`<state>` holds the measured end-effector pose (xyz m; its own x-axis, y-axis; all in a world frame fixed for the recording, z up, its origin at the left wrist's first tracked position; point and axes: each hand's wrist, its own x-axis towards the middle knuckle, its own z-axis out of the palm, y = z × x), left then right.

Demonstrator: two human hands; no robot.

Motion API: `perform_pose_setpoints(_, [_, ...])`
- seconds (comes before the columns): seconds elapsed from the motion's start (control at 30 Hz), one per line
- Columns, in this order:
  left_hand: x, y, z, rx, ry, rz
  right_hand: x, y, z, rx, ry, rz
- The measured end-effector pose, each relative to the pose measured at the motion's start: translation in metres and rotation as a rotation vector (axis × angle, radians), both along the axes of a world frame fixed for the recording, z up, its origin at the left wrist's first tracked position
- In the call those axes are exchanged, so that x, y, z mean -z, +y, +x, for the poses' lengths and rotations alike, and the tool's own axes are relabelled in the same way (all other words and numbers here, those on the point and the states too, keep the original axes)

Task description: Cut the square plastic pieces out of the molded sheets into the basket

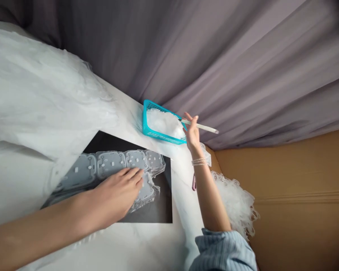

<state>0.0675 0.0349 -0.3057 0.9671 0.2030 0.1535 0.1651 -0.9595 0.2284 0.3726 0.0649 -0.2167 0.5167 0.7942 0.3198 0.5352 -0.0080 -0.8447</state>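
Note:
My left hand [124, 192] lies with its fingers stretched over several clear plastic plates [111, 162] with rounded corners, laid out in rows. The plates rest on a black sheet [162, 210]; the hand and forearm hide part of them. Raised at the edge of a blue basket [164, 137], my right hand [192, 131] holds a slim white-handled stick tool [205, 128] between its fingers. The tool's dark end points to the left over the basket, and its exact kind cannot be made out. White fluffy material [164, 121] fills the basket.
Translucent white sheeting [45, 82] is heaped on the left of the white table [158, 244]. White stringy material [234, 201] lies beyond my right forearm, with a small pink item [194, 183] nearby. A grey curtain [214, 56] and brown cardboard [305, 180] border the table.

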Motion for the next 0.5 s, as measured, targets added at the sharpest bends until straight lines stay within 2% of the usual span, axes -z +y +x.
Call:
perform_pose_setpoints(0.13, [0.011, -0.008, 0.005, -0.013, -0.078, 0.079, -0.020, -0.061, -0.032, -0.061, 0.124, 0.039])
perform_pose_setpoints(0.23, [0.011, -0.014, 0.022, -0.015, -0.101, 0.145, -0.023, -0.103, -0.058, -0.056, 0.224, 0.079])
perform_pose_setpoints(0.33, [0.007, -0.026, 0.048, 0.035, -0.155, 0.130, -0.012, -0.136, -0.081, 0.011, 0.275, 0.080])
perform_pose_setpoints(0.43, [0.002, -0.056, 0.062, 0.220, -0.224, 0.128, 0.006, -0.160, -0.102, 0.090, 0.303, 0.000])
perform_pose_setpoints(0.5, [-0.001, -0.081, 0.058, 0.351, -0.272, 0.151, 0.017, -0.169, -0.116, 0.137, 0.287, -0.073])
